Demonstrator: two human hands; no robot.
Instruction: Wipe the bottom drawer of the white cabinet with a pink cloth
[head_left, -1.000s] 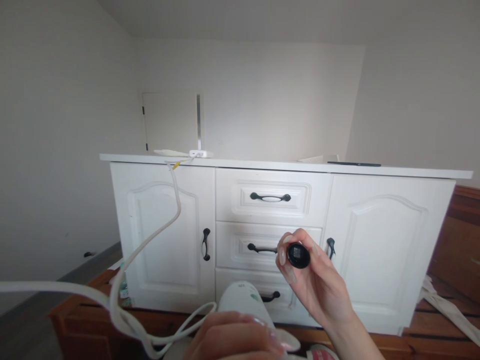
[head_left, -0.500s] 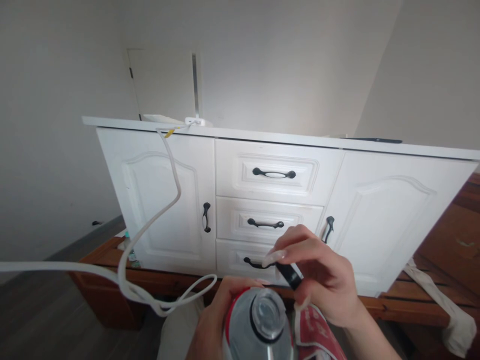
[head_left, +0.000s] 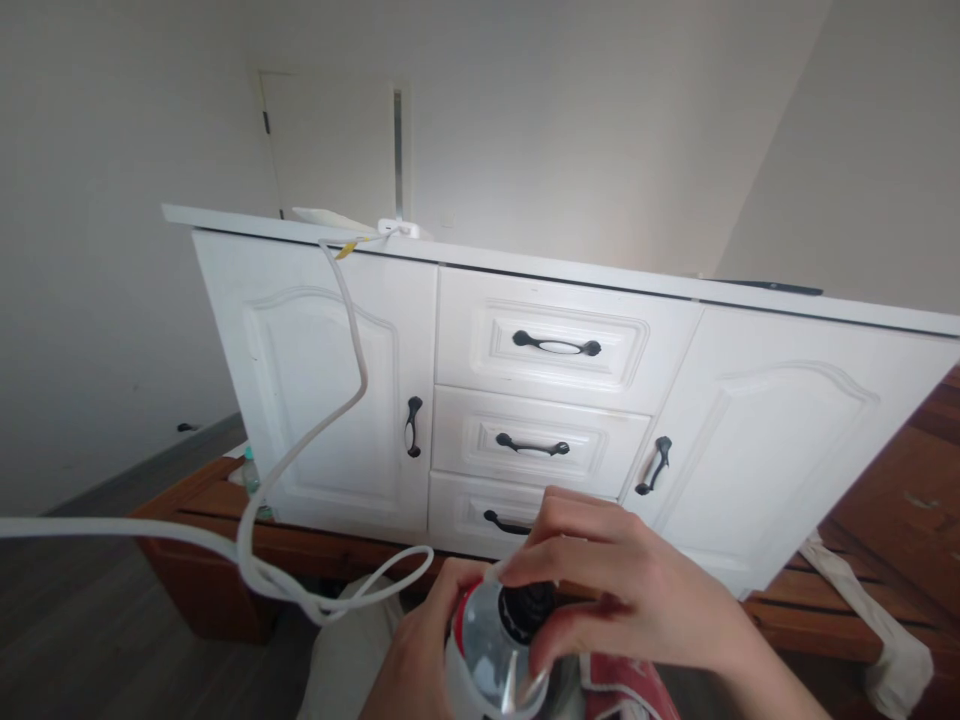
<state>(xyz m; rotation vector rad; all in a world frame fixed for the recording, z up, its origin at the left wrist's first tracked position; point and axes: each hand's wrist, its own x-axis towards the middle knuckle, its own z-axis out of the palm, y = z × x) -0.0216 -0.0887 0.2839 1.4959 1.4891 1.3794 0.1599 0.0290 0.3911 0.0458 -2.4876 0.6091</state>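
Note:
My left hand [head_left: 416,655] grips a clear plastic bottle [head_left: 484,665] with a red label, held upright at the bottom of the head view. My right hand [head_left: 622,590] is over the bottle's mouth, fingers pinched around a small black cap [head_left: 529,608] that sits on the neck. Part of the bottle is hidden by both hands.
A white sideboard [head_left: 315,380] with two doors and three black-handled drawers stands ahead on a wooden frame [head_left: 900,500]. A white cable [head_left: 300,450] hangs from a white device [head_left: 397,228] on its top and loops toward my left. A dark flat object [head_left: 765,287] lies on the right of the top.
My right hand came down from in front of the drawers with the black cap and set it on the bottle's mouth. The bottle rose into view; the view tilted downward.

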